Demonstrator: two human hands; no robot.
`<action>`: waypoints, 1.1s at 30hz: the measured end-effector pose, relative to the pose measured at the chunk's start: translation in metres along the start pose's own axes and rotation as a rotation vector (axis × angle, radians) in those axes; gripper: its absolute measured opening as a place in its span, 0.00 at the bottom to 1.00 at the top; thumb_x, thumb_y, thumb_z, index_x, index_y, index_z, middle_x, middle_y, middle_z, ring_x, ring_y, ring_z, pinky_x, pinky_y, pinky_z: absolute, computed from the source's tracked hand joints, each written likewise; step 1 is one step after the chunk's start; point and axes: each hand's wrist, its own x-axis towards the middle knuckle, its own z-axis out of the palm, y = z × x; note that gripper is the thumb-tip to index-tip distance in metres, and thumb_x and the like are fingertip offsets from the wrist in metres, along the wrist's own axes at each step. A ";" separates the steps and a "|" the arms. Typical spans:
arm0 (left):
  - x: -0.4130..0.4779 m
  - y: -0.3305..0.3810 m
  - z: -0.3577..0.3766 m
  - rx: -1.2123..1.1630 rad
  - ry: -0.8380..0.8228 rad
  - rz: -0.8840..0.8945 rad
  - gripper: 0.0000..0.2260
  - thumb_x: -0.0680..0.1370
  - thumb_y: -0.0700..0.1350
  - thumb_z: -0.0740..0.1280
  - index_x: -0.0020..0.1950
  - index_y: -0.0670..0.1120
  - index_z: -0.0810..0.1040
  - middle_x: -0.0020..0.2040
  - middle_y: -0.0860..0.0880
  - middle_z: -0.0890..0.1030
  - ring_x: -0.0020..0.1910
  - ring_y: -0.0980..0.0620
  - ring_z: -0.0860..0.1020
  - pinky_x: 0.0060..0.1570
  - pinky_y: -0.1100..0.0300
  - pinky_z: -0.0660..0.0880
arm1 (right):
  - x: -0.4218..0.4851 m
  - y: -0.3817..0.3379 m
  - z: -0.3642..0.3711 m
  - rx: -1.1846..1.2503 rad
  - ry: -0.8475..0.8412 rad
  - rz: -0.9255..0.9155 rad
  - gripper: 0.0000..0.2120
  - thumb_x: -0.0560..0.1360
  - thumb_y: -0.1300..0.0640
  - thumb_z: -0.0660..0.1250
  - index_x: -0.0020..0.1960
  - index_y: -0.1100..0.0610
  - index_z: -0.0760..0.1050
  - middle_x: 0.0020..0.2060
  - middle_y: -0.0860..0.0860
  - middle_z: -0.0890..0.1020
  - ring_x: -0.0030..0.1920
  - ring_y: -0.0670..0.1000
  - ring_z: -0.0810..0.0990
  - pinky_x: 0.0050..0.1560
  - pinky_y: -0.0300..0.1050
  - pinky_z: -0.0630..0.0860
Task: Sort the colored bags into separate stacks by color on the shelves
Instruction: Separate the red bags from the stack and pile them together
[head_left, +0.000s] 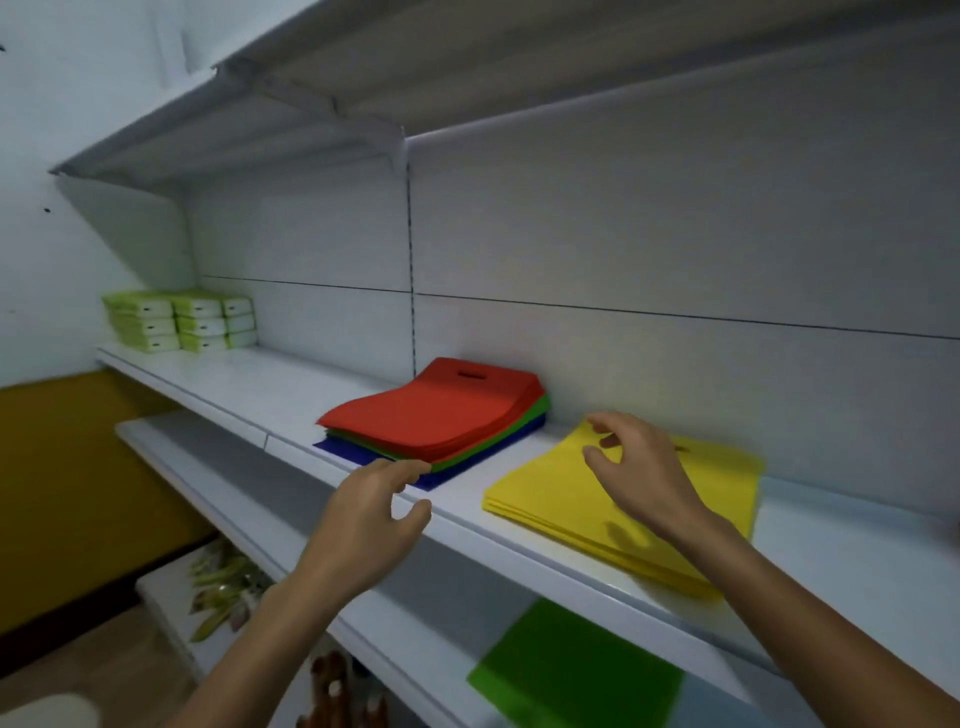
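Observation:
A mixed pile lies on the middle white shelf (291, 410): red bags (441, 410) on top, green bags (537, 408) under them, blue bags (353, 452) at the bottom. To its right lies a stack of yellow bags (556, 499). A single green bag (576, 670) lies on the shelf below. My left hand (363, 525) hovers at the pile's front corner, fingers loosely curled, holding nothing. My right hand (634, 467) hangs just above the yellow stack, fingers spread and bent, empty.
Green and white boxes (176, 319) are stacked at the far left of the middle shelf. An upper shelf (311, 104) overhangs. Packets (223, 587) sit on a lower shelf at left, and brown items (337, 691) show at the bottom.

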 end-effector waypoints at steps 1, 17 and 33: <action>0.001 -0.008 -0.006 0.010 -0.004 -0.016 0.18 0.76 0.46 0.64 0.66 0.51 0.72 0.58 0.53 0.76 0.54 0.59 0.71 0.49 0.66 0.66 | 0.003 -0.007 0.008 0.005 -0.008 -0.001 0.18 0.75 0.58 0.63 0.65 0.58 0.72 0.60 0.54 0.77 0.58 0.53 0.75 0.58 0.46 0.70; 0.010 -0.099 -0.049 0.056 0.000 -0.052 0.17 0.77 0.47 0.63 0.66 0.52 0.71 0.59 0.55 0.75 0.52 0.62 0.69 0.53 0.68 0.67 | 0.043 -0.076 0.097 0.068 -0.066 -0.071 0.18 0.75 0.59 0.64 0.65 0.59 0.72 0.59 0.54 0.77 0.56 0.52 0.77 0.56 0.44 0.70; 0.070 -0.130 -0.013 0.020 -0.024 -0.098 0.17 0.77 0.47 0.62 0.66 0.53 0.71 0.60 0.56 0.74 0.57 0.60 0.70 0.56 0.66 0.67 | 0.113 -0.064 0.140 0.042 -0.114 -0.096 0.18 0.75 0.58 0.64 0.64 0.58 0.73 0.57 0.54 0.78 0.54 0.53 0.77 0.56 0.45 0.71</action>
